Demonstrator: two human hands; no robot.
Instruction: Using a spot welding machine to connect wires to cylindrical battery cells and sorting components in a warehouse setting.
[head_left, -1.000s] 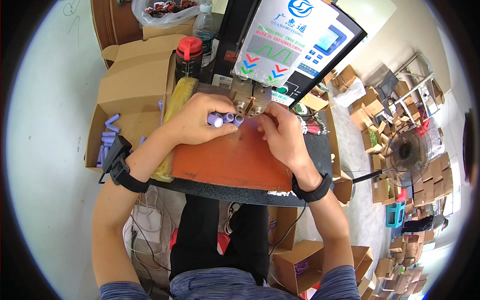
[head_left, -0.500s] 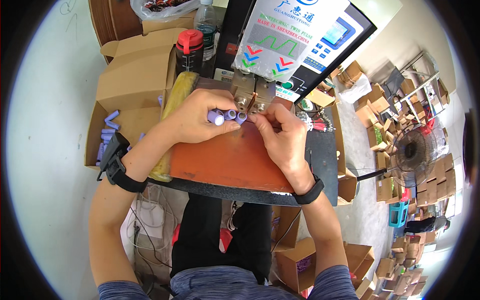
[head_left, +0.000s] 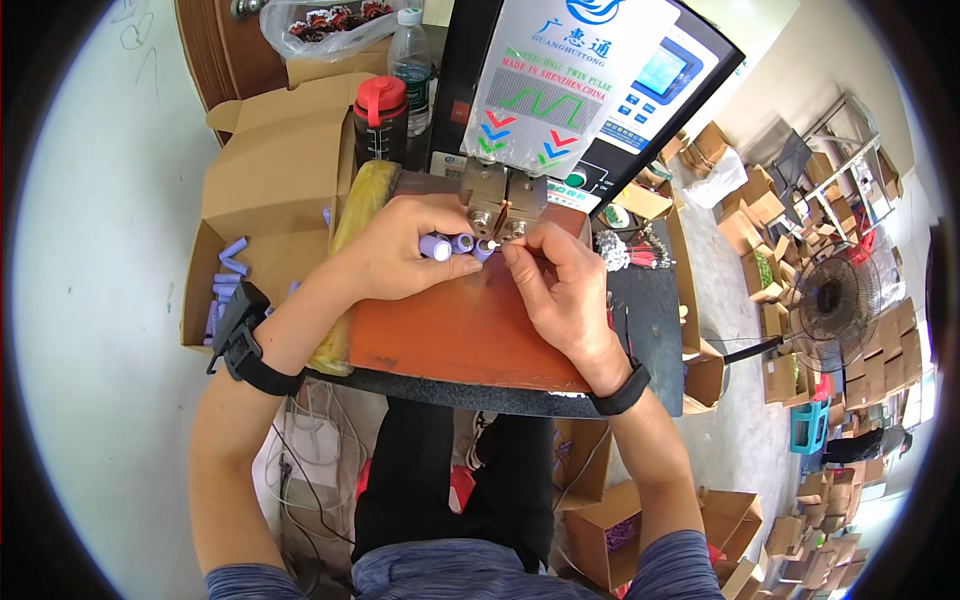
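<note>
Three purple cylindrical battery cells (head_left: 435,247) lie side by side in my left hand (head_left: 415,250), whose fingers and thumb are closed around them, ends facing me. My right hand (head_left: 555,280) pinches thumb and forefinger together just right of the rightmost cell. A small white piece shows between these fingertips and that cell's end; its kind is too small to make out. Right above both hands are the metal electrode blocks (head_left: 502,195) of a spot welder (head_left: 560,90), with a copper-coloured strip between them. My wrists rest over an orange-brown work mat (head_left: 450,335).
An open cardboard box (head_left: 262,200) with loose purple cells stands left, beside a yellow padded roll (head_left: 350,270). Behind are a red-lidded bottle (head_left: 380,120) and a clear water bottle (head_left: 410,70). Wire leads (head_left: 640,250) lie at right. A fan (head_left: 832,297) stands farther right.
The view has shifted slightly. My right fingertips have come closer to the rightmost cell, and a small white piece now shows at its end. The left hand keeps its hold on the cells.
</note>
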